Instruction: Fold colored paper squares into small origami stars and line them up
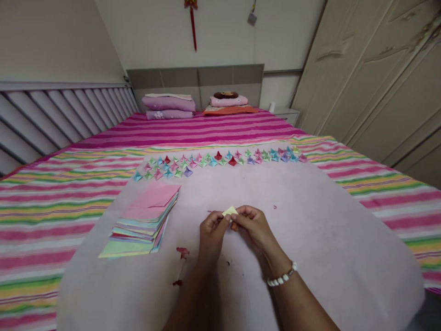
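- Head view: the left hand (211, 230) and right hand (257, 228) pinch a small yellow paper (229, 211) between their fingers, above the middle of a pale bench (310, 248).
- Along the bench's far edge, rows of pointed folded pieces (232, 161) in many colours stand apparently finished.
- The yellow paper looks only partly folded; the stack of sheets (151, 206), to the left, appears unworked, with red scraps (182, 252) nearby.

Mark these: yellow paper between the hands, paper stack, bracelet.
yellow paper (230, 211): head view, on its upper face, above the thumbs
paper stack (142, 219): head view, mid-pile, where sheets fan out
bracelet (285, 277): head view, on its pale beads
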The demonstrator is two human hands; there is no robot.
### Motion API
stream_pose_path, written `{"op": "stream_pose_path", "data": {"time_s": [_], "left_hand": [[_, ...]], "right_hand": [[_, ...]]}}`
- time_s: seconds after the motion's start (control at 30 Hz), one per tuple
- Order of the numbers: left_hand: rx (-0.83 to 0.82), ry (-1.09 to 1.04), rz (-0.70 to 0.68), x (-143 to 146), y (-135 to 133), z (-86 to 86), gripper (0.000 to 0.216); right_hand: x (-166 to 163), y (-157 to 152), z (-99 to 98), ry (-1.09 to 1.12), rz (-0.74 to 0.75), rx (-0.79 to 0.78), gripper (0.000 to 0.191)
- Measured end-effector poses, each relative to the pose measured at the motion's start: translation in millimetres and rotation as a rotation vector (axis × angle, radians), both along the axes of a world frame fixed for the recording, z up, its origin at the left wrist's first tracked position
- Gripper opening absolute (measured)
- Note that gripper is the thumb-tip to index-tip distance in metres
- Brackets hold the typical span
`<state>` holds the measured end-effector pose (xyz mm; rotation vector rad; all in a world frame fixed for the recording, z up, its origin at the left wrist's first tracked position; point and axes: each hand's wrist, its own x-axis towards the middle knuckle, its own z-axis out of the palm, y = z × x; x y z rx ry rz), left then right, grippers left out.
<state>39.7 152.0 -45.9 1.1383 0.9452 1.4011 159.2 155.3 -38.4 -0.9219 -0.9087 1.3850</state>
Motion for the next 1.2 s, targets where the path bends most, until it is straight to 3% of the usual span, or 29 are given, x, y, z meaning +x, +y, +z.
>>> {"op": "stream_pose_path", "data": {"time_s": [0.53, 0.67, 1.2], "left_hand": [[-0.045, 0.042, 0.046, 2.6, -0.1, -5.9, 0.031], [-0.069, 0.072, 0.083, 2.2, -0.1, -3.2, 0.023], [-0.136, -0.217, 0.054, 2.7, 6.7, -14.6, 0.026]], "right_hand": [[-0.8, 0.4, 0.5, -0.038, -0.002, -0.039, 0.02], [-1.4, 1.0, -0.5, -0.022, -0.032, -0.059, 0.021], [-0.2, 1.2, 0.3, -0.122, 0.043, 0.04, 0.02]]}}
